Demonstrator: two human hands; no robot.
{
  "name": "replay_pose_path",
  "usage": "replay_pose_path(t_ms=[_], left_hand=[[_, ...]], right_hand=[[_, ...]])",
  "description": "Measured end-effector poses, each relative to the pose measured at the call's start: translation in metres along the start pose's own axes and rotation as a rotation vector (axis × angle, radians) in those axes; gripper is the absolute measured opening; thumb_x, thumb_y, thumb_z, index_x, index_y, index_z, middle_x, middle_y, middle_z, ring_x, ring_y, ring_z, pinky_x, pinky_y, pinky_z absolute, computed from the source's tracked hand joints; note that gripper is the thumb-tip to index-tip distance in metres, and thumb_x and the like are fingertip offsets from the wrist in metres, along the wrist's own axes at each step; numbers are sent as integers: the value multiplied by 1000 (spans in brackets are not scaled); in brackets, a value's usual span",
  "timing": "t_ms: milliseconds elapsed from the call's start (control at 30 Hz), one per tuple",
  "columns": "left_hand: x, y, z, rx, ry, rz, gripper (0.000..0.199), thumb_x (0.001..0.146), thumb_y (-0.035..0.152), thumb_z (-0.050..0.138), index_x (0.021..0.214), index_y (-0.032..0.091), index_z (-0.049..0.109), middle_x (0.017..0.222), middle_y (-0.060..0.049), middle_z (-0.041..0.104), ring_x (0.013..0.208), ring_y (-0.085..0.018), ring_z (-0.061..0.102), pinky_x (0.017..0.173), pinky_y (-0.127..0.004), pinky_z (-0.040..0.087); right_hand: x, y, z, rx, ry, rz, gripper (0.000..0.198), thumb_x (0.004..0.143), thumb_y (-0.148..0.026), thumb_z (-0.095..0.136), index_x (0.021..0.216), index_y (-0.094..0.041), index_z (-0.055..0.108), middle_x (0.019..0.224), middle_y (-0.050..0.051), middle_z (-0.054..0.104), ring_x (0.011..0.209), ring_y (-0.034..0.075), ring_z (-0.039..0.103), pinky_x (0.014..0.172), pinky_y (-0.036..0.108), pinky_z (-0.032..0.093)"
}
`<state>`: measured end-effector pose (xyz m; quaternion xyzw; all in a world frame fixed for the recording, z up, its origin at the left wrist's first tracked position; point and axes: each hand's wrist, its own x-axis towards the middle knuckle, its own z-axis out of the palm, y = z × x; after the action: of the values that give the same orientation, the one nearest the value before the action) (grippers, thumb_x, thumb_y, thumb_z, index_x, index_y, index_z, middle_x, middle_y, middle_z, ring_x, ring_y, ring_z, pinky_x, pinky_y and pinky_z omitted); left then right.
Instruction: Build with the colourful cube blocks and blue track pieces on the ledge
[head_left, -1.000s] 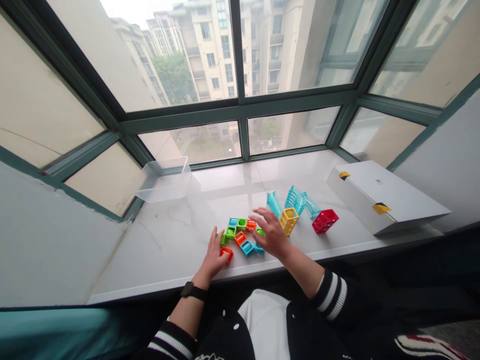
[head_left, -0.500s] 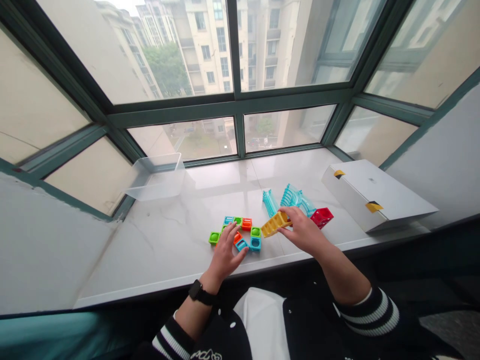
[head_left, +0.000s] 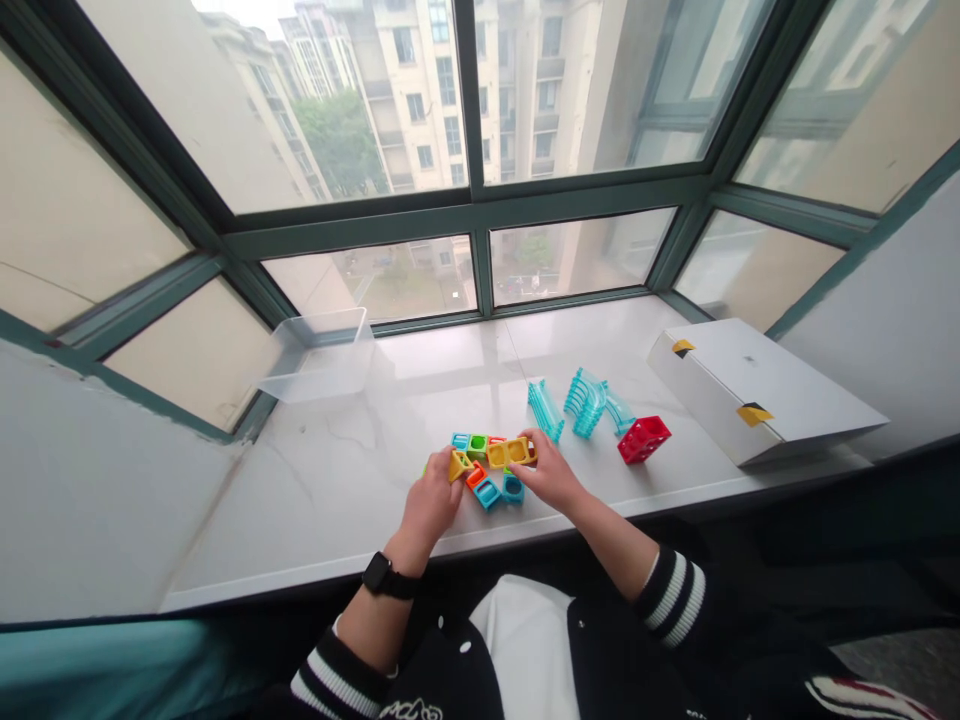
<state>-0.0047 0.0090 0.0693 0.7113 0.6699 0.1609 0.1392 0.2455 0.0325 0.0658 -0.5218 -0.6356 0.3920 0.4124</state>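
Note:
My left hand is closed at the left side of a cluster of colourful cube blocks, its fingers on a small yellow piece with a triangular opening. My right hand grips a longer yellow block with round hollows, held over the cluster's right part. Between and below the hands lie a green block, an orange block and blue blocks. The yellow block and my fingers partly hide other green and orange pieces.
Clear turquoise track pieces and a red block lie to the right on the white marble sill. A white box stands farther right. A clear plastic bin sits back left, by the window.
My right hand has moved left, bringing the yellow block over the cluster and turning it. My left hand has shifted slightly left and down, its spread fingers now closed on a small yellow piece.

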Motion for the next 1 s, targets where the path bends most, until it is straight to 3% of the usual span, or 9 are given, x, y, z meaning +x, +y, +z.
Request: replay_pose_path(t_ms=[133, 267, 367, 567, 700, 833, 1000], left_hand=[[0, 2, -13, 168, -137, -89, 55, 105, 46, 53, 158, 32, 44, 130, -11, 63, 92, -25, 74, 74, -34, 53], [2, 7, -16, 220, -231, -116, 63, 102, 47, 58, 160, 29, 40, 132, -13, 64, 103, -28, 73, 80, -34, 53], [2, 6, -12, 200, -225, -112, 57, 99, 40, 63, 151, 23, 48, 137, -13, 65, 117, -28, 69, 86, -34, 53], [-2, 0, -8, 221, -258, -55, 37, 100, 35, 60, 137, 33, 64, 136, -7, 66, 105, -23, 71, 79, -31, 52], [-2, 0, -8, 286, -313, -19, 46, 100, 34, 61, 145, 36, 60, 132, -8, 67, 105, -25, 71, 80, -32, 53], [-6, 0, -10, 318, -307, -54, 63, 97, 33, 65, 157, 27, 45, 127, -12, 70, 105, -27, 72, 81, -34, 54], [-15, -1, -12, 323, -233, -53, 38, 100, 34, 61, 137, 24, 60, 126, -11, 70, 102, -25, 72, 80, -33, 54]], right_hand=[[4, 19, 19, -129, -57, -61, 41, 82, -23, 68, 121, -26, 55, 120, 5, 57, 101, 21, 66, 93, 39, 60], [6, 22, 29, -281, -88, -142, 51, 82, -12, 64, 131, -25, 55, 126, 8, 58, 117, 24, 62, 105, 40, 54], [9, 17, 32, -371, -122, -151, 59, 83, -9, 62, 139, -24, 54, 129, 9, 57, 116, 24, 63, 105, 38, 53], [14, 6, 34, -502, -170, -120, 62, 84, -10, 63, 145, -21, 55, 127, 12, 56, 108, 24, 63, 102, 37, 52], [15, 3, 34, -509, -183, -101, 63, 85, -10, 63, 146, -22, 54, 128, 11, 56, 109, 24, 63, 102, 36, 52], [12, 2, 31, -509, -177, -106, 64, 84, -9, 63, 146, -23, 54, 129, 11, 56, 109, 24, 63, 100, 37, 53], [5, 4, 32, -465, -147, -160, 64, 85, -9, 63, 146, -24, 53, 131, 11, 56, 115, 24, 62, 106, 39, 51]])
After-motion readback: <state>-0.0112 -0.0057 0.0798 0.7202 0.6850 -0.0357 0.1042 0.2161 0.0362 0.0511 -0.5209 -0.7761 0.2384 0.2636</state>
